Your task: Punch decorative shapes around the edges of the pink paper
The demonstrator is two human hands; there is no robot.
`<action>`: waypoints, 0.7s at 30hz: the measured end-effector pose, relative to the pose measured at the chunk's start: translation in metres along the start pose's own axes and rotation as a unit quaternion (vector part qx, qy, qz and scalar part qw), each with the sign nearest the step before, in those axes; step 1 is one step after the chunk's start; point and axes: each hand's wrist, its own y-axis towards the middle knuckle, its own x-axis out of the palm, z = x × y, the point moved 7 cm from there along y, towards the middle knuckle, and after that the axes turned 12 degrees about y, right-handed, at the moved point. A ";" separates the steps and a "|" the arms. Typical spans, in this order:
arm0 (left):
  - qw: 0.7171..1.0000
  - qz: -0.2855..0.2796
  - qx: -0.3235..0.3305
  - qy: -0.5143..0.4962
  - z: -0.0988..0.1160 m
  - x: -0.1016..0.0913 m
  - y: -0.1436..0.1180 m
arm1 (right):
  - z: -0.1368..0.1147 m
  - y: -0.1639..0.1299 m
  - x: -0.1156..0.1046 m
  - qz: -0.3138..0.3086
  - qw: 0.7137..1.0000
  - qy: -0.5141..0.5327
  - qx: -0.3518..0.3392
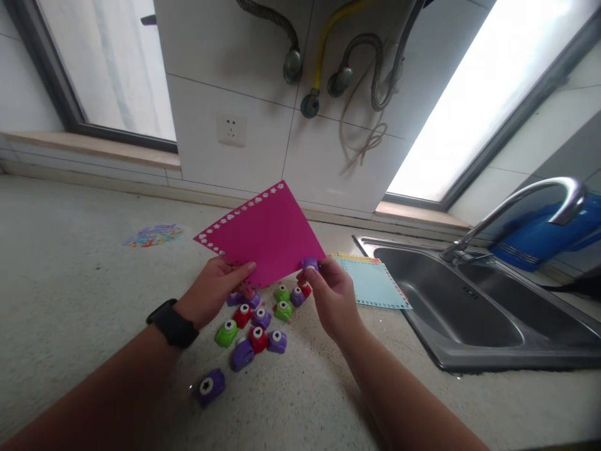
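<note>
**Pink sheet held between two hands over the worktop**

Nearest to the camera, one purple punch (210,386) lies alone on the worktop (70,300). Left hand (213,289) has its fingers (241,270) pressed together on the lower edge of the pink paper (263,235). Right hand (331,294) has its fingers (313,275) closed around a small purple punch (309,264) at the sheet's lower right corner. Below the fingers lies a group of small punches (258,326). Beside the right fingers rests a light blue sheet (373,283), near the sink (469,307).

A home kitchen: steel sink (469,307) with faucet (521,207), tiled wall (263,144), stone counter (70,269).
</note>
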 end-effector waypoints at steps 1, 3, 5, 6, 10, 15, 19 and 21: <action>1.000 -0.002 0.003 0.004 0.001 0.000 0.000 | 0.004 0.000 0.000 -0.003 1.000 -0.003 0.014; 1.000 -0.011 0.003 0.013 0.003 0.001 0.000 | 0.010 0.000 0.000 -0.009 0.999 -0.007 0.040; 1.000 -0.019 0.012 0.017 0.005 0.002 0.000 | 0.014 0.000 0.001 -0.011 0.998 -0.006 0.061; 0.999 -0.019 0.019 0.018 0.007 0.002 0.001 | 0.015 0.000 0.002 -0.008 0.998 0.001 0.069; 0.999 -0.014 0.030 0.021 0.006 0.000 0.002 | 0.019 -0.001 0.005 0.023 0.993 0.056 0.098; 0.998 -0.044 0.046 0.027 0.003 0.003 0.003 | 0.020 0.000 0.005 0.032 0.991 0.075 0.105; 0.995 -0.078 0.052 0.021 0.004 0.005 0.001 | 0.019 0.002 0.000 0.040 0.990 0.081 0.109; 0.994 -0.098 0.047 0.026 0.004 0.006 0.000 | 0.018 0.003 -0.001 0.042 0.989 0.086 0.111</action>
